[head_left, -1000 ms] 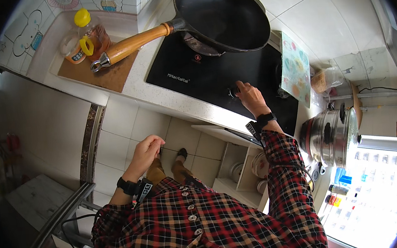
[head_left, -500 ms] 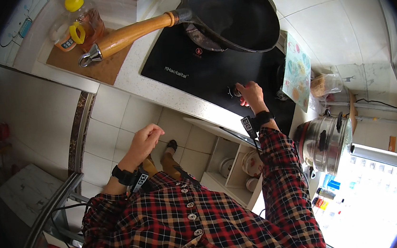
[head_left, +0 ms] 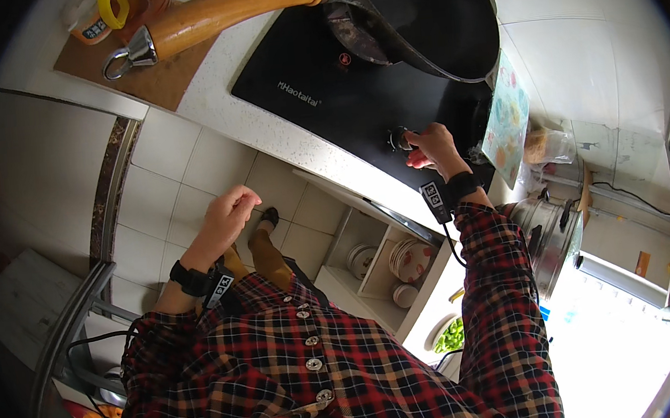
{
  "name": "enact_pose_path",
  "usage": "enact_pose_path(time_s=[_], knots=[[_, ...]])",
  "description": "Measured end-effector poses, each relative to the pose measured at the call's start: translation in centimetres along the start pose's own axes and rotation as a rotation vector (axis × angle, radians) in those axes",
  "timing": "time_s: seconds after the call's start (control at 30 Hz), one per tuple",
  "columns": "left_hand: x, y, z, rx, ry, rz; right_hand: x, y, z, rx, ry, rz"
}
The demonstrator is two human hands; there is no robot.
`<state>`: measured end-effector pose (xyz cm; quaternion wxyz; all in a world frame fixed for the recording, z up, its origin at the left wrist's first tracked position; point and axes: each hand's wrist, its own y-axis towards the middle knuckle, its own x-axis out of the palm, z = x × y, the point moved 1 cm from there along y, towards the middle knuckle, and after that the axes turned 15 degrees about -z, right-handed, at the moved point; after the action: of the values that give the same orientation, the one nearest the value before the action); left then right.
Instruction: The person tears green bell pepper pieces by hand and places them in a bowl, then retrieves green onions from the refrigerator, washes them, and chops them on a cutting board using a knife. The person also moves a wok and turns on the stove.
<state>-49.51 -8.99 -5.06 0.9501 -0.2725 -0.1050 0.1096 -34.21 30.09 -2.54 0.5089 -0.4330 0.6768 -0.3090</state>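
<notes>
My right hand (head_left: 436, 151) is at the near right part of a black glass cooktop (head_left: 297, 67), its thumb and fingers closed round a dark round control knob (head_left: 399, 138). The palm side of that hand is partly hidden. My left hand (head_left: 228, 218) hangs in the air over the floor, in front of the counter. Its fingers are curled in, and nothing shows in them. A large black wok (head_left: 434, 18) rests on the burner, its long wooden handle (head_left: 243, 12) reaching left over the counter. No flame can be seen.
A yellow-handled bottle (head_left: 114, 8) stands on a brown board (head_left: 152, 73) at the far left. A patterned panel (head_left: 507, 124) edges the cooktop's right side. Further right is a steel steamer pot (head_left: 547, 233). Below, an open cabinet holds plates (head_left: 412, 259); a bowl of green pieces (head_left: 449, 335) sits nearby.
The view has shifted, so the wok and bottles sit higher in the picture. My right hand stays at the knob, slightly turned. The bowl of green pieces has come into view.
</notes>
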Motion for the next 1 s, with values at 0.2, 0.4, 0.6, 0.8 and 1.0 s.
enact_pose_path(time_s=[0.2,0.4,0.6,0.8,1.0], knots=[[-0.2,0.6,-1.1,0.000,-0.026,0.015,-0.2,0.7,-0.1,-0.017,0.116,-0.044],[0.3,1.3,-1.7,-0.011,-0.029,0.028,0.0,0.3,-0.2,-0.023,0.170,-0.020],[1.6,1.2,-2.6,0.036,-0.056,0.043,-0.1,0.9,0.0,-0.042,0.037,-0.005],[2.7,0.6,-2.9,0.049,-0.029,0.085,-0.1,1.2,0.3,-0.196,-0.251,-0.011],[3.6,0.1,-3.3,0.002,-0.037,0.099,-0.6,0.5,0.1,-0.483,-0.741,0.014]])
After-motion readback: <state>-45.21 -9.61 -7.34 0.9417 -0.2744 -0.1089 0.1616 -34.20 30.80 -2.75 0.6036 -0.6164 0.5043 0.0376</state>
